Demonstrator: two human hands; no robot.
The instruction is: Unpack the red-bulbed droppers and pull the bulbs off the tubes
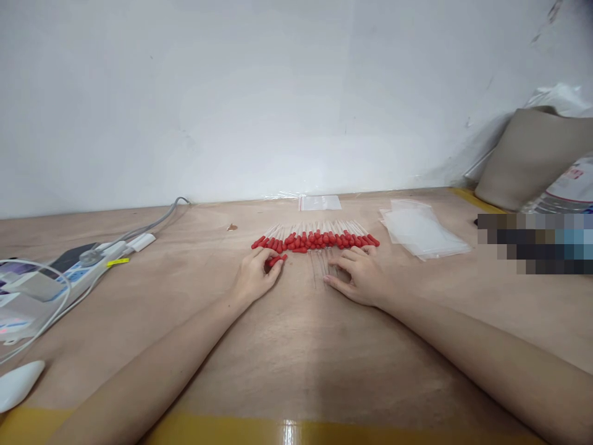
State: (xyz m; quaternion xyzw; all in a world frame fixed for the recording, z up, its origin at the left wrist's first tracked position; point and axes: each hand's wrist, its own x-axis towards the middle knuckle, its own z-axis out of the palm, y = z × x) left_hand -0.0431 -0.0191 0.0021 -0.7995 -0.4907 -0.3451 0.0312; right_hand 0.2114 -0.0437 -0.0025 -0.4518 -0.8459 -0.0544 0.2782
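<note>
My left hand (256, 275) is closed, with red rubber bulbs (277, 260) held between thumb and fingers; how many I cannot make out. Just beyond both hands lies a long row of droppers (319, 236), their red bulbs towards me and pale thin stems pointing at the wall. Several thin clear tubes (317, 267) lie on the table between my hands. My right hand (361, 275) rests beside them, thumb and fingers apart, fingertips at the rightmost tubes. Its outer fingers are close to the red bulbs.
Clear plastic bags (421, 230) are stacked to the right, and a small bag (319, 203) lies by the wall. At left are a power strip (74, 281) with cables and a white mouse (21, 384). A grey-brown container (523, 157) stands at back right.
</note>
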